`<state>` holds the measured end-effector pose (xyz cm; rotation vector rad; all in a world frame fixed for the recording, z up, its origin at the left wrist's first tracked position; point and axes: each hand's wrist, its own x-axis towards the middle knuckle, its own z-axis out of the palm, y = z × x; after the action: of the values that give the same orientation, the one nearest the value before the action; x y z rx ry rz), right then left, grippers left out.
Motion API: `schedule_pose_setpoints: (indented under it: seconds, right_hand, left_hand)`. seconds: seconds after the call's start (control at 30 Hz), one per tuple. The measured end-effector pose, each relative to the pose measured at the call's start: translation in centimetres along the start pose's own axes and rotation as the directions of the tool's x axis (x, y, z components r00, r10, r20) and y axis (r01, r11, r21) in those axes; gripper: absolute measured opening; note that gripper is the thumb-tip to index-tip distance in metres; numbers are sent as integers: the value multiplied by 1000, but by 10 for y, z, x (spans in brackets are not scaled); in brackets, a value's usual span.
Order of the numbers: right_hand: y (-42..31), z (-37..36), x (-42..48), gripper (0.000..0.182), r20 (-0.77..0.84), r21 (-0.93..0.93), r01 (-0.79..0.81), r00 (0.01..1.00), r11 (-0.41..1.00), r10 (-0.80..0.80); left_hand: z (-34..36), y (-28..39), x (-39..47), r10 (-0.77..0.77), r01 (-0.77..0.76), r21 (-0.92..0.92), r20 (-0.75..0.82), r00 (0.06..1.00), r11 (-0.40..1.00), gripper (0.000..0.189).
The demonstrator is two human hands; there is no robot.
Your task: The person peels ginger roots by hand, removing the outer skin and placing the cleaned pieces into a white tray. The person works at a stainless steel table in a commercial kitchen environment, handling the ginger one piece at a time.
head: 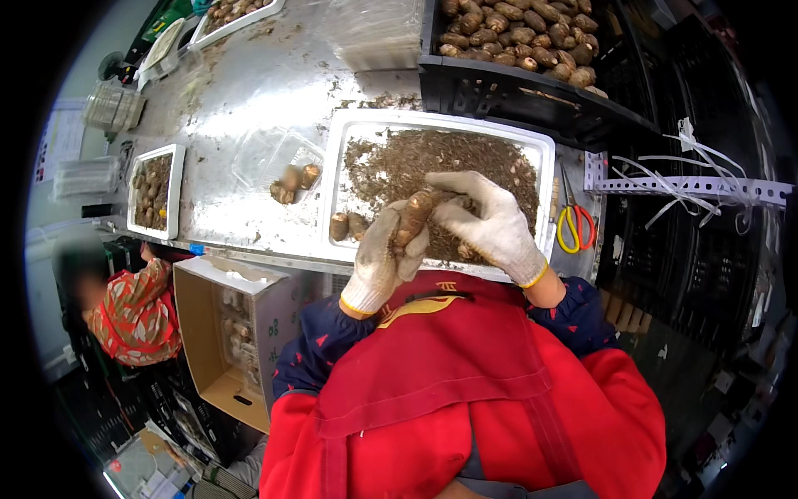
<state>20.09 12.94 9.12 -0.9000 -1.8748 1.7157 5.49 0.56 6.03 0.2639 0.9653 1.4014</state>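
Observation:
In my left hand (386, 249), gloved in soiled white fabric, a brown taro corm (416, 215) is held tilted. My right hand (489, 221), in a matching glove, has its thumb and fingers around the corm's upper end; the fingertips are partly hidden. Both hands are over a white foam tray (439, 118) strewn with brown root fibres and peelings (436, 156). Two taro corms (340, 226) rest in its near left corner. Left of the tray, an open clear plastic clamshell box (268, 153) has a few corms (308, 176) in and beside it.
A black crate (499, 93) heaped with taro corms (517, 31) stands at the back right. Scissors (576, 227) with yellow and red handles lie right of the tray. A smaller foam tray (177, 193), a cardboard box (224, 387) and another person (134, 312) are on the left.

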Motion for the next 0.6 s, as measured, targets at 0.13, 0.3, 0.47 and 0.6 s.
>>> schedule_pose_setpoints:
  seconds: [0.13,0.3,0.47,0.6]
  right_hand:
    - [-5,4,8,34,105,-301,138,988,944,-111]
    - [12,-13,9,30,202,13,-128,972,992,123]
    - [8,-17,-1,35,198,56,-221,958,974,206]
    - [0,15,-2,44,145,-199,-107,980,974,137]
  left_hand:
    - [8,2,-9,104,-32,399,-162,981,916,49]
    - [-2,21,-20,-216,227,139,-90,972,964,42]
    - [-21,13,-20,-257,259,-98,35,966,961,29]
    - [-10,-1,-15,165,-129,678,12,986,723,15]
